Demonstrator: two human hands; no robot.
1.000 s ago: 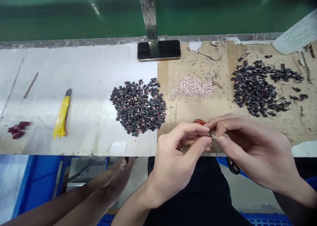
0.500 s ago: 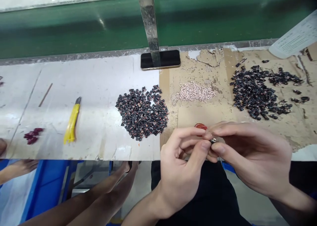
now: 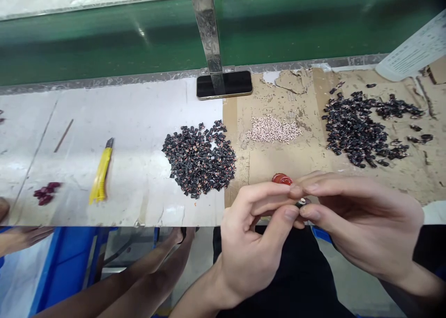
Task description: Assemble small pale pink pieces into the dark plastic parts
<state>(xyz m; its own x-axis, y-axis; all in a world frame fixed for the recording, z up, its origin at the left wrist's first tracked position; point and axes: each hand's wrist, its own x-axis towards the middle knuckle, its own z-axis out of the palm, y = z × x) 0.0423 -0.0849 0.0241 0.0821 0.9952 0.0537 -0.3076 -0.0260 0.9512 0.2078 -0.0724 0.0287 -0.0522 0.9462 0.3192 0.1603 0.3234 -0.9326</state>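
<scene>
Both hands have edged slightly toward the right of the frame since the earlier view, leaving more of a red piece (image 3: 281, 179) showing on the cardboard just beyond the fingertips. At lower center, the person's left hand (image 3: 254, 236) and right hand (image 3: 362, 222) meet in a tight pinch, thumb and fingers of each closed on a small dark piece (image 3: 302, 202) with a pale end, held above the front edge of the surface (image 3: 132, 211). Worn brown cardboard (image 3: 278, 162) covers the right part of that surface. Behind the hands lie a heap of dark pieces flecked with pink (image 3: 198, 160) at center, a smaller pile of pale pink pieces (image 3: 273, 129) on the cardboard and a larger, straggling heap of dark pieces (image 3: 355, 127) to the right. Farther left rest a yellow utility knife (image 3: 101, 171) and a small cluster of dark red pieces (image 3: 45, 192). A black smartphone (image 3: 225, 84) lies at the back edge beneath a steel upright (image 3: 205, 29), with a printed sheet (image 3: 414, 48) at upper right. A second person's hand (image 3: 24, 236) shows at the far left edge, below the surface
</scene>
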